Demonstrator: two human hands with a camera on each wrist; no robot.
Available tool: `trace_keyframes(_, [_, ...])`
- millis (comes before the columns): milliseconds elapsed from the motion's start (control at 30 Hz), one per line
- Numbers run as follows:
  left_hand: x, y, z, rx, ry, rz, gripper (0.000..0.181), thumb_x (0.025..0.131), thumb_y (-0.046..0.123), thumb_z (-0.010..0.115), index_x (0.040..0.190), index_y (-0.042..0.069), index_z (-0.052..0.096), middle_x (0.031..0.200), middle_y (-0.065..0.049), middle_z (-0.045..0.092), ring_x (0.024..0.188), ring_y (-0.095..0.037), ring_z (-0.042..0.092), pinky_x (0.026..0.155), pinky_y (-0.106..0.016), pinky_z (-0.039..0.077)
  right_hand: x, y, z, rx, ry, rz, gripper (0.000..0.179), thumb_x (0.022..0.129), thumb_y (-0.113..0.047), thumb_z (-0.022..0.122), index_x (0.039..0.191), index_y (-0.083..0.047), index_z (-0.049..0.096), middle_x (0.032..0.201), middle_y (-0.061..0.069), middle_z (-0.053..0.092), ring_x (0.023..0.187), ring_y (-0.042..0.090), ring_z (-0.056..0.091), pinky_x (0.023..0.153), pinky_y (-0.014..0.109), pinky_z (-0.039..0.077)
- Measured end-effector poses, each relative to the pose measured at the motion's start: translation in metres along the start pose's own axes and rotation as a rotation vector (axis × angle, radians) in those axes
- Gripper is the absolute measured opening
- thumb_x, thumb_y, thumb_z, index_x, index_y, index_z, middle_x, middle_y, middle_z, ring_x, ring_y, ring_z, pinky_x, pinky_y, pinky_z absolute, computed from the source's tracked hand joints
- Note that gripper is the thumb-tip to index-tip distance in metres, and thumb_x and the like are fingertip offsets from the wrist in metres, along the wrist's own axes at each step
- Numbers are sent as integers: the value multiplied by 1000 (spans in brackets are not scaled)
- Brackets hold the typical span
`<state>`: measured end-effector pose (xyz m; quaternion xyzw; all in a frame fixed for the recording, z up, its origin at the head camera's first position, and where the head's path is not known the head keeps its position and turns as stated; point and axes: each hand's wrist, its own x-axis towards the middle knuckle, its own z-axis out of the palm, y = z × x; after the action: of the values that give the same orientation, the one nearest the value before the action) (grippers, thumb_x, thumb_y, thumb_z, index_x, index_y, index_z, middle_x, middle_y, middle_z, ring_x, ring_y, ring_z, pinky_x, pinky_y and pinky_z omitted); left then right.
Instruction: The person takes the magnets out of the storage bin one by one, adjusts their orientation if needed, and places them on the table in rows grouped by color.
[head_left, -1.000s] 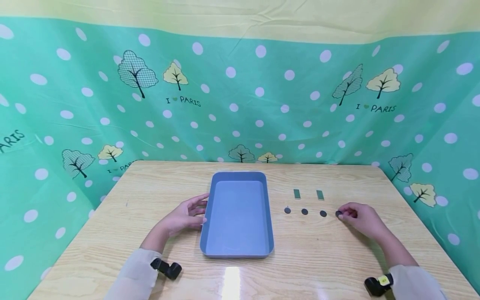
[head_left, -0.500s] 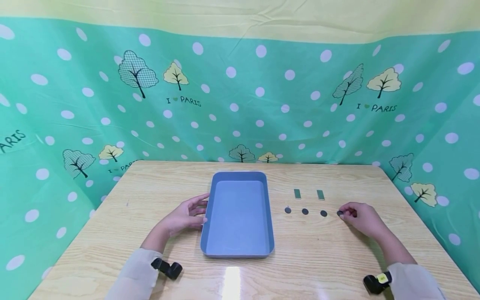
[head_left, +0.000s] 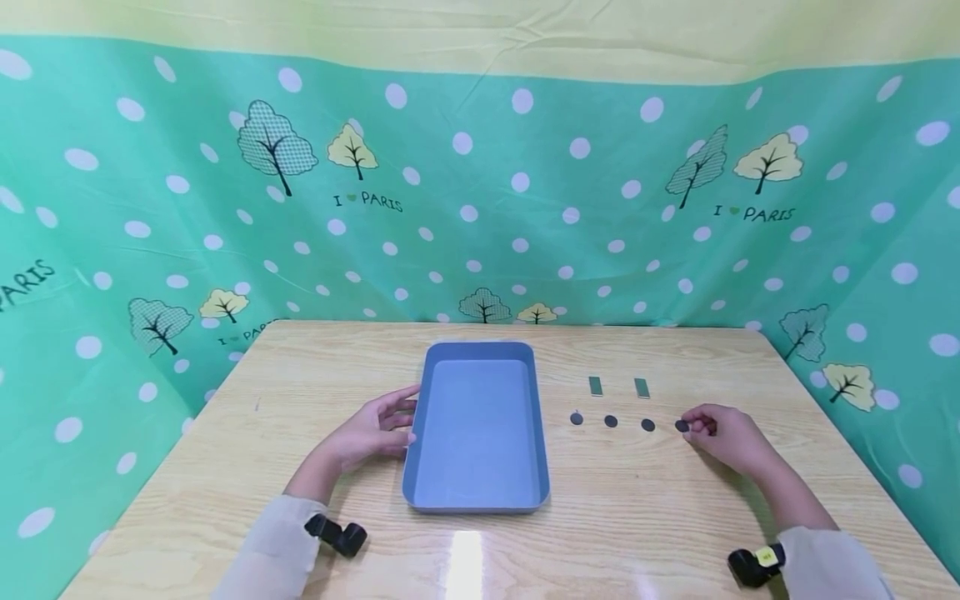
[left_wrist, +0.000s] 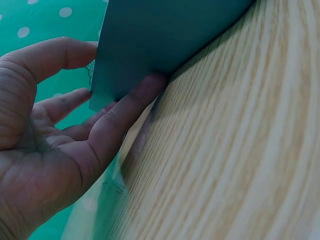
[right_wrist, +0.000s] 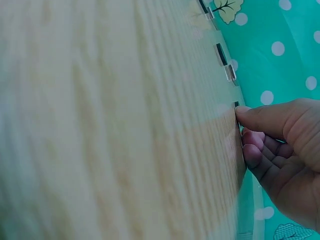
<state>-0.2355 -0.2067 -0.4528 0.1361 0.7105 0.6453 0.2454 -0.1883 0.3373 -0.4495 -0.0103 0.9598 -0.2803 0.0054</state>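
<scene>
A shallow blue-grey rectangular tray (head_left: 482, 433) lies on the table. My left hand (head_left: 372, 429) rests at its left wall; in the left wrist view, extended fingers (left_wrist: 112, 122) touch the tray's outer side (left_wrist: 145, 45), one tip low near the tabletop. To the right, my right hand (head_left: 726, 435) pinches a small flat dark disc (head_left: 682, 426) by its right edge with thumb and fingertips, right at the tabletop. Left of it, in a row, lie more dark discs: one (head_left: 648, 425) nearest, one (head_left: 611, 422) in the middle, and one (head_left: 577, 418) nearest the tray.
Behind the discs lie two small dark green rectangles, one on the left (head_left: 596, 387) and one on the right (head_left: 642, 388). A wood-grain table (head_left: 600, 533) carries everything. The dotted green cloth (head_left: 480, 208) hangs at the back and sides.
The right fingertips have slid slightly right, so more of the disc under them shows; the disc has shifted a touch right. The left hand and tray have stayed put.
</scene>
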Motion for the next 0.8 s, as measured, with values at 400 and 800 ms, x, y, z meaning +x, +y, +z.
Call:
trace_keyframes(400, [-1, 1, 1, 19, 7, 10, 82, 87, 0, 68, 155, 10, 23, 151, -26, 31, 134, -44, 37, 90, -46, 54, 1, -1, -2, 33, -25, 23, 30, 87, -7, 69, 111, 9, 62, 86, 6, 58, 79, 22, 52, 63, 28, 46])
trace_keyframes(800, [0, -1, 0, 10, 5, 9, 83, 86, 0, 69, 155, 9, 24, 151, -26, 31, 134, -44, 37, 90, -47, 54, 0, 0, -1, 35, -25, 32, 30, 87, -7, 69, 112, 10, 62, 87, 6, 58, 79, 22, 52, 63, 28, 46])
